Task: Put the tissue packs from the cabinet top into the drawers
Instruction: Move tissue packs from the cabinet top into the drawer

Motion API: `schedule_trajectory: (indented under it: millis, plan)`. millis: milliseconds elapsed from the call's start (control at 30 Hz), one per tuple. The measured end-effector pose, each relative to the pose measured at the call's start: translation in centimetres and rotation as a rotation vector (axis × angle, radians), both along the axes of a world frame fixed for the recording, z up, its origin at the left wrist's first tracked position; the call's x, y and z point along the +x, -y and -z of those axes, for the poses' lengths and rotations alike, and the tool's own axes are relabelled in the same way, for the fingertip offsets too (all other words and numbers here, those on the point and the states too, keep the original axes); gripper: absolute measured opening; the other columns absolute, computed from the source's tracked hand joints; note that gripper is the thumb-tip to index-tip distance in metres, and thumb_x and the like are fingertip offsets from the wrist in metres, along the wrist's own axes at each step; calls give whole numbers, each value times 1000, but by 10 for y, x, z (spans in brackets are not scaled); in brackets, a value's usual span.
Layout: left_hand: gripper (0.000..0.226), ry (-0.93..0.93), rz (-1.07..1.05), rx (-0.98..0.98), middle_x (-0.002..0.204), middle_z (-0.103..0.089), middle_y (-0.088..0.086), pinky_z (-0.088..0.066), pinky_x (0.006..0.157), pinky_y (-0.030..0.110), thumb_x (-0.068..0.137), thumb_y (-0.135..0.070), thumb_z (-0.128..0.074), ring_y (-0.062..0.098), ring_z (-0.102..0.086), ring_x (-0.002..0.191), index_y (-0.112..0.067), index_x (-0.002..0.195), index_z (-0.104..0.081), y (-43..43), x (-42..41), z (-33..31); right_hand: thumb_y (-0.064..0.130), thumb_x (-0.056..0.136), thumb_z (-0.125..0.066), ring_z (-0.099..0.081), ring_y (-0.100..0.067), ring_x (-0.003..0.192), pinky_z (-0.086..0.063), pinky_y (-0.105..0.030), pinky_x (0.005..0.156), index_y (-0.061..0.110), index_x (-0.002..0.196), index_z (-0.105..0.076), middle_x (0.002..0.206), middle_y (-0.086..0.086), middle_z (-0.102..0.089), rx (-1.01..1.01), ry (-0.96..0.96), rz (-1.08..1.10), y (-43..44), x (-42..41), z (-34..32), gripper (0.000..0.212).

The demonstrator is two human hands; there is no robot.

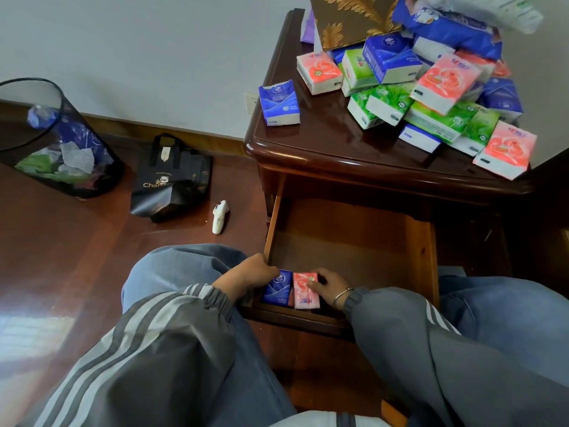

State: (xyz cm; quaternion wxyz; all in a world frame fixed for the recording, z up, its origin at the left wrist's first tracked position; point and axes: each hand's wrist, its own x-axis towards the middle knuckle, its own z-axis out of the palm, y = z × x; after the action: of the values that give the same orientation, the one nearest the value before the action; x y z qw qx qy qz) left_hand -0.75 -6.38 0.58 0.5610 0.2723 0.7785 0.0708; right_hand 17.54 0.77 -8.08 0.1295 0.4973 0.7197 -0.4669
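Left hand (246,277) grips blue pack (277,288), right hand (328,286) pink pack (303,292), against drawer (420,241) front.

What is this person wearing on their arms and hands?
The left sleeve and right sleeve are dark grey with lighter grey stripes and gathered elastic cuffs. The left hand and right hand are ungloved; a thin metal bangle circles the right wrist.

L hand (246,277) fingertips hidden behind blue pack (277,288). R hand (328,286) fingers cover right edge of pink pack (303,292). Both packs' low ends cut by drawer front (295,315). Print too small to read. Pile (431,97), above fingers, runs off top edge.
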Motion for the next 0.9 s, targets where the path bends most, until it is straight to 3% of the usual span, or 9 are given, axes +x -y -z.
schedule_trajectory:
  millis: [100, 200, 300, 400, 533, 667, 833, 900]
  plan:
    - [31, 6, 7, 16, 106, -60, 4, -49, 84, 29, 95, -26, -52, 17, -61, 96, -12, 121, -48, 0, 0, 0, 32, 92, -54, -57, -25, 117, -47, -30, 95, 14, 135, -45, 131, -9, -58, -16, 35, 115, 3, -4, -1, 48]
    - [27, 9, 10, 22, 113, -62, 6, -50, 89, 32, 95, -25, -52, 18, -62, 100, -12, 119, -49, -1, -1, 0, 37, 92, -52, -62, -28, 108, -49, -30, 87, 11, 125, -53, 121, -11, -64, -59, 144, 192, 8, -7, -1, 42]
    - [24, 20, 14, 11, 118, -62, 8, -50, 93, 34, 95, -24, -52, 20, -62, 104, -13, 117, -48, -2, -1, 0, 34, 94, -48, -64, -32, 101, -53, -41, 90, 9, 115, -63, 113, -16, -67, -139, 180, 193, 13, -12, -1, 36]
    - [27, 19, 22, 8, 121, -62, 10, -50, 93, 34, 96, -25, -52, 21, -62, 106, -12, 119, -48, -3, -1, 0, 25, 95, -45, -64, -32, 103, -52, -42, 92, 6, 111, -64, 114, -17, -66, -147, 195, 133, 14, -18, -6, 32]
    - [31, 19, 22, 2, 122, -61, 9, -51, 89, 31, 96, -25, -52, 19, -62, 104, -11, 123, -47, -2, -2, 3, 15, 94, -45, -61, -32, 110, -49, -37, 96, 2, 114, -61, 119, -18, -63, -221, 199, 34, 8, -21, -17, 29]
    - [22, 19, 33, 1, 111, -61, 4, -50, 77, 26, 94, -27, -55, 14, -60, 92, -17, 113, -47, -2, -3, 9, 17, 94, -49, -58, -27, 114, -44, -26, 87, 6, 121, -58, 125, -13, -61, -235, 209, -75, 9, -17, -28, 30]
    - [28, -190, 111, 89, 98, -60, 0, -40, 60, 21, 90, -29, -57, 10, -56, 78, -14, 113, -52, -3, -3, 15, 21, 93, -48, -58, -28, 111, -46, -29, 88, 4, 122, -58, 125, -15, -60, -103, 264, -177, 5, -17, -43, 34]
    - [30, -285, 98, 157, 100, -57, 0, -41, 65, 24, 89, -30, -56, 13, -55, 81, -15, 115, -49, -3, -5, 10, 26, 91, -52, -61, -26, 102, -48, -30, 82, 5, 116, -62, 119, -15, -64, -43, 237, -169, -2, -15, -60, 34]
